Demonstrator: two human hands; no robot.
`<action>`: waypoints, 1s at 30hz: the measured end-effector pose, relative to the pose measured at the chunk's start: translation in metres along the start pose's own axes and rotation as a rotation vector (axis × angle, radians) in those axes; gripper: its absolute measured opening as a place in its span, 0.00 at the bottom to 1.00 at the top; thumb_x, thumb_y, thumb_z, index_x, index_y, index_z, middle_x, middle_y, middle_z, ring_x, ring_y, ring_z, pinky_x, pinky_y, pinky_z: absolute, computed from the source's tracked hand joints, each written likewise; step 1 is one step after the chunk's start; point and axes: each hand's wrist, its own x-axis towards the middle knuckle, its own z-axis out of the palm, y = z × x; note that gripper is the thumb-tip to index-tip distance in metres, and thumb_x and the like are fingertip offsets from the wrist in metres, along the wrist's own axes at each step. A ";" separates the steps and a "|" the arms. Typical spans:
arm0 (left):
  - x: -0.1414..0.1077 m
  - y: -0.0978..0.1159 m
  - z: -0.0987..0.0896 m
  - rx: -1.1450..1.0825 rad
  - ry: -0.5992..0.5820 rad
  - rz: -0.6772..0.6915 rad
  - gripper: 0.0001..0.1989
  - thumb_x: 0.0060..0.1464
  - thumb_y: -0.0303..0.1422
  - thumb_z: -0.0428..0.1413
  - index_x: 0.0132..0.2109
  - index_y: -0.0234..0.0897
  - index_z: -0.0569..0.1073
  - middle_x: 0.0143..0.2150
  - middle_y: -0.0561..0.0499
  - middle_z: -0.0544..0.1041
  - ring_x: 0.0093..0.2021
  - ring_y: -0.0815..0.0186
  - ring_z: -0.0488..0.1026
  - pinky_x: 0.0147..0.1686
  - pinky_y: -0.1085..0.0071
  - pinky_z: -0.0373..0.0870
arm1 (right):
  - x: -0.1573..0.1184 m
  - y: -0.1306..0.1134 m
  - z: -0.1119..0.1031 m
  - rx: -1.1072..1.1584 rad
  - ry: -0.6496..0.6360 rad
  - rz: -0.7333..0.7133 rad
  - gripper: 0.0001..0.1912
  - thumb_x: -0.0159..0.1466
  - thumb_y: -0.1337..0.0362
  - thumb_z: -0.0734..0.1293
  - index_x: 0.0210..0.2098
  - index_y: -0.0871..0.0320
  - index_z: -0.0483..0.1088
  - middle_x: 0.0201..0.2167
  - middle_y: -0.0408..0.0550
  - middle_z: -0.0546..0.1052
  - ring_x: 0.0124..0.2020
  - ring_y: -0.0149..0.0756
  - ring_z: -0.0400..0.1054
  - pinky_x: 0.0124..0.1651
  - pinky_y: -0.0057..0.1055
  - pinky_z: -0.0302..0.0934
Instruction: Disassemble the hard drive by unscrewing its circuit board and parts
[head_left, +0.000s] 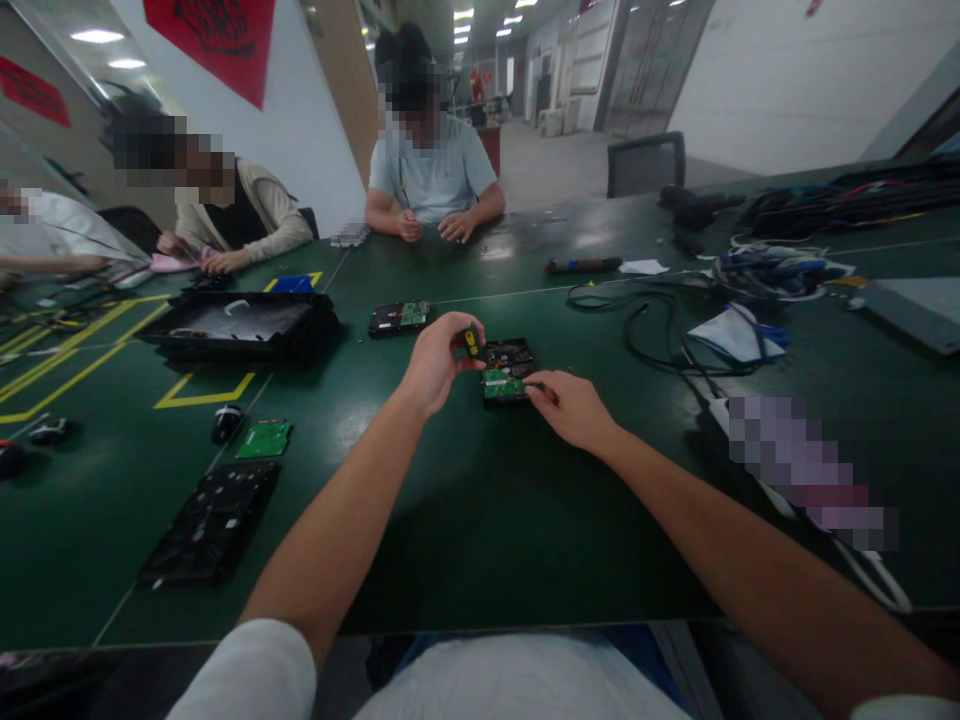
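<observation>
A black hard drive (511, 353) lies on the green table in front of me, its green circuit board (501, 385) showing on the near side. My left hand (441, 362) is closed on a small black and yellow block (472, 341), held beside the drive's left edge. At the board's right end, my right hand (571, 408) pinches a small dark piece that its fingers mostly hide; the fingertips are at the edge of the drive. I cannot tell whether they also grip the board.
Another hard drive (400, 317) lies beyond my left hand. To the left are a black tray (319, 325), a loose green circuit board (264, 439) and black drive casings (214, 520). Cables (772, 272) and a cloth glove (731, 333) lie right. Co-workers sit across the table.
</observation>
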 end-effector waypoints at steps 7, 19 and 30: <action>-0.001 0.005 0.000 -0.033 -0.028 -0.084 0.10 0.53 0.38 0.54 0.35 0.36 0.74 0.32 0.49 0.73 0.32 0.63 0.76 0.23 0.73 0.73 | 0.003 0.000 0.000 0.056 0.026 0.020 0.15 0.75 0.62 0.61 0.48 0.57 0.79 0.41 0.50 0.83 0.38 0.39 0.74 0.44 0.34 0.63; 0.001 -0.006 0.003 0.096 0.064 0.087 0.12 0.64 0.43 0.56 0.38 0.39 0.72 0.32 0.51 0.75 0.35 0.65 0.76 0.26 0.74 0.76 | 0.004 0.002 0.002 0.013 0.046 0.049 0.16 0.73 0.61 0.63 0.52 0.56 0.80 0.38 0.49 0.83 0.35 0.39 0.73 0.42 0.35 0.63; -0.002 0.000 -0.001 0.195 0.002 0.104 0.12 0.59 0.42 0.60 0.41 0.39 0.81 0.43 0.47 0.77 0.40 0.64 0.73 0.24 0.76 0.73 | 0.004 0.001 0.000 0.025 0.026 0.060 0.16 0.74 0.60 0.63 0.50 0.57 0.81 0.39 0.49 0.84 0.37 0.40 0.74 0.43 0.35 0.64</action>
